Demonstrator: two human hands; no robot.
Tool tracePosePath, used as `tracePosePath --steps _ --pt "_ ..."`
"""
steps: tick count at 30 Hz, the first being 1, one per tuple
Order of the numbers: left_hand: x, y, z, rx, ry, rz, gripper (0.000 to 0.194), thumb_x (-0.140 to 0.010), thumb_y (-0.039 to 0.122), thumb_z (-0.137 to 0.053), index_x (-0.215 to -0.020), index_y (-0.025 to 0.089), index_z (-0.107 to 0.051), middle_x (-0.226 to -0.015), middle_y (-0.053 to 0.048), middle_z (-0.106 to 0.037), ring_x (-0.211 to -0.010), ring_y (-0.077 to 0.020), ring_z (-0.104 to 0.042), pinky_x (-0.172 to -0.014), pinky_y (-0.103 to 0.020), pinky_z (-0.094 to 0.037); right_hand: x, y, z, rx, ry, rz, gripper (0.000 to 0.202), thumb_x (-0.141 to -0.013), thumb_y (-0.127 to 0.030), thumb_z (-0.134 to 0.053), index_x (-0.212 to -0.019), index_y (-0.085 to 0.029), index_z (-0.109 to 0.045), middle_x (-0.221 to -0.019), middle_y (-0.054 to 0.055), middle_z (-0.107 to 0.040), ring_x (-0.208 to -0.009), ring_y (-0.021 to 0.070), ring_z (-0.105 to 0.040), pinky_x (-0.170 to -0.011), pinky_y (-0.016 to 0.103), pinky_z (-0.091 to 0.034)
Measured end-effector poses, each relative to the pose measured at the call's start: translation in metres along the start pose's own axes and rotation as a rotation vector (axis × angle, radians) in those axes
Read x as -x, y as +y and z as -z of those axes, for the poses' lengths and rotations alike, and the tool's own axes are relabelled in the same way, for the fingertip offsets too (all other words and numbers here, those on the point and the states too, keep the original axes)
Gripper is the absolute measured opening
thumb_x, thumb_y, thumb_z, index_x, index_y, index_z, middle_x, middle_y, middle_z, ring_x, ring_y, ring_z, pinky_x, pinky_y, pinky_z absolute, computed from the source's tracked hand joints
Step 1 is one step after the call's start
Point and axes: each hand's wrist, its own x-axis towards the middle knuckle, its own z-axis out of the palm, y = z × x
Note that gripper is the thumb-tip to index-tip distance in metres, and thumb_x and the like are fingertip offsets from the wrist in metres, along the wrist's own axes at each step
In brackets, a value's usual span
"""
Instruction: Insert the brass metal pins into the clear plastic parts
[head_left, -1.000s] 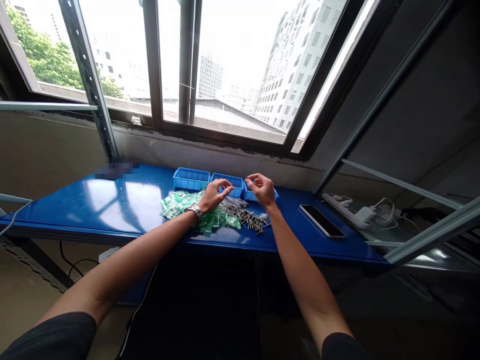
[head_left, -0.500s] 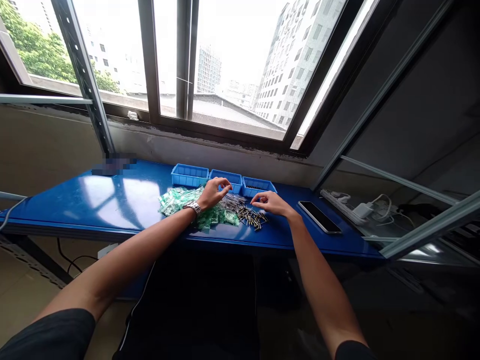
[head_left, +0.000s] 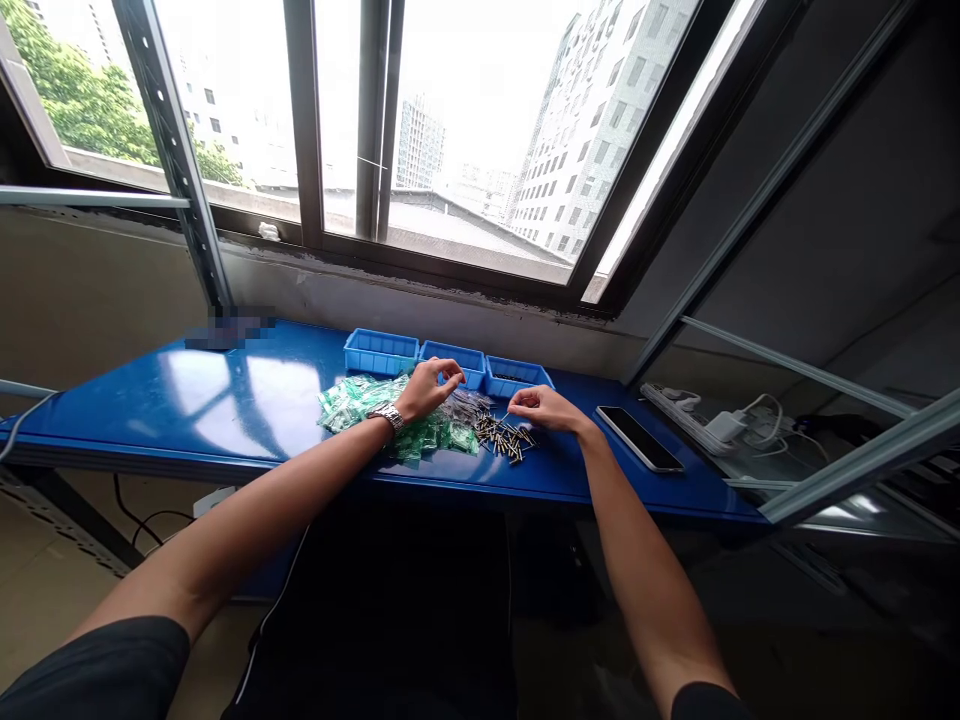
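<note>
My left hand [head_left: 430,388], a metal watch [head_left: 390,415] at its wrist, hovers over the right part of a heap of small clear and green plastic packets [head_left: 360,402]. Its thumb and fingers are curled together; whatever they hold, if anything, is too small to make out. To the right, my right hand [head_left: 549,408] is closed in a pinch, with a thin metal pin at its fingertips. Just below those fingertips lies a loose pile of short, brass and dark metal pins [head_left: 504,438]. Some clear packets [head_left: 466,403] lie between the hands.
Three blue bins, a left bin [head_left: 381,352], a middle bin [head_left: 472,366] and a right bin [head_left: 519,374] with dark bits inside, line the back of the blue table [head_left: 225,400]. A phone [head_left: 640,438] lies at right, near a power strip [head_left: 686,418] and shelf posts.
My right hand has drawn its fingers together and moved slightly right; a thin pin now shows at its fingertips. My left hand has hardly moved.
</note>
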Motion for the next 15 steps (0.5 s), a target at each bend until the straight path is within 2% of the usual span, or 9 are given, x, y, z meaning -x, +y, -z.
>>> tracePosePath --steps 3,6,9,11,15 --pt "0.0 -0.001 -0.001 -0.003 0.013 0.0 0.021 -0.095 0.028 -0.057 -0.084 0.02 -0.073 -0.086 -0.004 -0.074 -0.083 -0.0221 -0.062 -0.072 -0.034 -0.047 -0.007 -0.013 0.01 -0.02 0.069 0.046 0.048 -0.081 -0.06 -0.07 -0.087 -0.013 -0.074 -0.063 0.001 -0.059 -0.051 0.0105 -0.045 -0.05 0.024 -0.034" --pt "0.0 -0.001 0.0 -0.017 0.056 0.006 0.019 -0.097 0.027 -0.056 -0.091 0.02 -0.072 -0.091 -0.005 -0.073 -0.084 -0.0217 -0.062 -0.072 -0.034 -0.048 -0.027 -0.029 0.01 -0.031 0.153 0.122 0.043 -0.084 -0.057 -0.068 -0.09 -0.015 -0.073 -0.067 0.001 -0.061 -0.055 0.0117 -0.047 -0.052 0.025 -0.036" --pt "0.0 0.0 0.002 -0.042 0.117 0.015 0.017 -0.098 0.027 -0.055 -0.098 0.019 -0.07 -0.096 -0.006 -0.071 -0.087 -0.0223 -0.061 -0.077 -0.036 -0.048 -0.054 -0.039 -0.006 -0.059 0.259 0.206 0.039 -0.085 -0.055 -0.067 -0.091 -0.017 -0.069 -0.071 0.002 -0.062 -0.06 0.0136 -0.05 -0.054 0.025 -0.037" --pt "0.0 -0.001 0.004 -0.06 0.147 0.02 0.016 -0.098 0.028 -0.056 -0.102 0.019 -0.068 -0.1 -0.007 -0.07 -0.09 -0.0234 -0.061 -0.081 -0.037 -0.048 -0.068 -0.04 -0.023 -0.087 0.354 0.245 0.038 -0.089 -0.056 -0.061 -0.093 -0.018 -0.064 -0.067 0.0 -0.056 -0.057 0.013 -0.045 -0.053 0.026 -0.035" --pt "-0.001 -0.003 0.004 -0.085 0.167 0.019 0.016 -0.095 0.029 -0.061 -0.106 0.02 -0.068 -0.103 -0.008 -0.068 -0.095 -0.0251 -0.06 -0.088 -0.04 -0.048 -0.076 -0.037 -0.052 -0.121 0.47 0.283 0.037 -0.092 -0.057 -0.056 -0.093 -0.02 -0.06 -0.058 -0.005 -0.042 -0.051 0.0125 -0.034 -0.051 0.026 -0.028"
